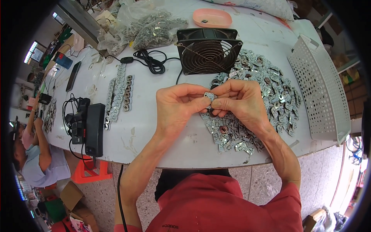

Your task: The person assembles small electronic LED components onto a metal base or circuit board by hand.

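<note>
Between my two hands is a small silvery metal plate with holes [209, 95], held up over the table. My left hand [176, 106] pinches its left side between thumb and fingers. From the other side my right hand [243, 102] grips it, thumb and fingertips pressed close together. Beneath and to the right of my right hand spreads a big heap of similar metal parts [280, 98], some with round brown pieces on them. Left of my hands, several parts stand in neat rows [116, 94]. My fingers cover much of the held plate.
A black fan [208, 52] with a wire guard stands just beyond my hands. A white perforated basket [320, 89] borders the heap. Behind lie a pink tray [212, 18] and bags of metal parts [152, 29]. Left are a black power strip [94, 129] and a phone [73, 76]; people sit farther left.
</note>
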`<action>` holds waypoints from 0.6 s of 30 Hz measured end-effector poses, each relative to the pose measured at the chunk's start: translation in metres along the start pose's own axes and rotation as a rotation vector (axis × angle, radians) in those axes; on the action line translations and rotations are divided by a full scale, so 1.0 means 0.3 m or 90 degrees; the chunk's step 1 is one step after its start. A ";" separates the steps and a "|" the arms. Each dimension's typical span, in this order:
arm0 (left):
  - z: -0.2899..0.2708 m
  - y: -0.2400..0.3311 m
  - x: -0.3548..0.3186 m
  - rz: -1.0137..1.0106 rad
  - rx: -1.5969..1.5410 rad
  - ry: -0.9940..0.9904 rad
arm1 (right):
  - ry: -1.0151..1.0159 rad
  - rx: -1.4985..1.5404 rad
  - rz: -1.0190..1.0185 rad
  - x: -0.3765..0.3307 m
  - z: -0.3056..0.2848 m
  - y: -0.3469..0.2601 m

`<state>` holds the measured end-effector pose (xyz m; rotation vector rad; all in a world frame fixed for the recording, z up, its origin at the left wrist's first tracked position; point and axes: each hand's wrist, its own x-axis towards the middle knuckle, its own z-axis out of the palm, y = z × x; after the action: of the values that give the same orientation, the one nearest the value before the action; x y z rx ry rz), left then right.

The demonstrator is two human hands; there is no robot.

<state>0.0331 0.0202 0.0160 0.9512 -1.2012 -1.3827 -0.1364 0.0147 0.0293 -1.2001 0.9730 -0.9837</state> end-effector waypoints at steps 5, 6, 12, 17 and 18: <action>-0.001 -0.007 -0.001 -0.013 -0.014 0.002 | -0.009 0.005 0.012 0.001 -0.007 -0.002; -0.002 -0.008 -0.001 -0.016 -0.020 0.000 | -0.012 0.002 0.025 0.002 -0.007 -0.009; -0.005 -0.010 -0.001 -0.042 -0.038 0.000 | -0.013 0.008 0.037 0.001 -0.007 -0.011; -0.004 -0.010 0.003 -0.050 -0.043 -0.010 | -0.004 0.004 0.036 0.002 -0.014 -0.013; -0.001 -0.007 0.005 -0.055 -0.041 -0.017 | 0.000 0.001 0.037 0.004 -0.020 -0.017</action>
<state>0.0328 0.0185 0.0140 0.9505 -1.1399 -1.4984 -0.1421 0.0115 0.0337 -1.1633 1.0019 -0.9388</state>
